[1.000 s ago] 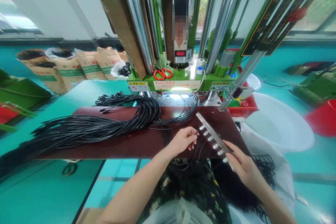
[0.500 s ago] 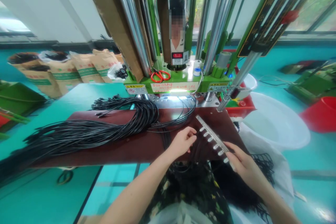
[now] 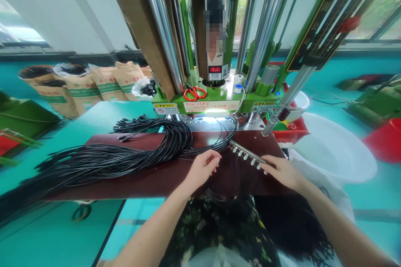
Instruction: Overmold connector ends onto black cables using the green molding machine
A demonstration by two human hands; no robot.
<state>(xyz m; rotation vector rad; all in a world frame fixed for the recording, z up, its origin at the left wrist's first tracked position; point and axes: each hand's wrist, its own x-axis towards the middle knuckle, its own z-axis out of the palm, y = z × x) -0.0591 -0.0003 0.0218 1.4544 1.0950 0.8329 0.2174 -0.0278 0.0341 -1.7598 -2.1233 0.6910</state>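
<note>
My right hand (image 3: 283,172) grips the near end of a narrow metal mould bar (image 3: 249,153) with several short pale pegs along its lower side. The bar slants over the dark red tabletop (image 3: 144,183), its far end by a loop of thin black cables (image 3: 224,144). To its left, my left hand (image 3: 203,169) is closed, fingers curled toward the thumb; whatever is in them cannot be made out. A thick bundle of black cables (image 3: 125,160) lies across the table's left part and bends toward the press.
A green press (image 3: 200,106) with steel columns stands behind the table, red-handled scissors (image 3: 194,93) on its ledge. At right are a red bin (image 3: 294,135) and a big white tub (image 3: 338,146). Paper sacks (image 3: 83,89) line the far left.
The metal bar has swung to a flatter slant and shifted left with my right hand. My left hand has moved left, away from the bar, its fingers still curled.
</note>
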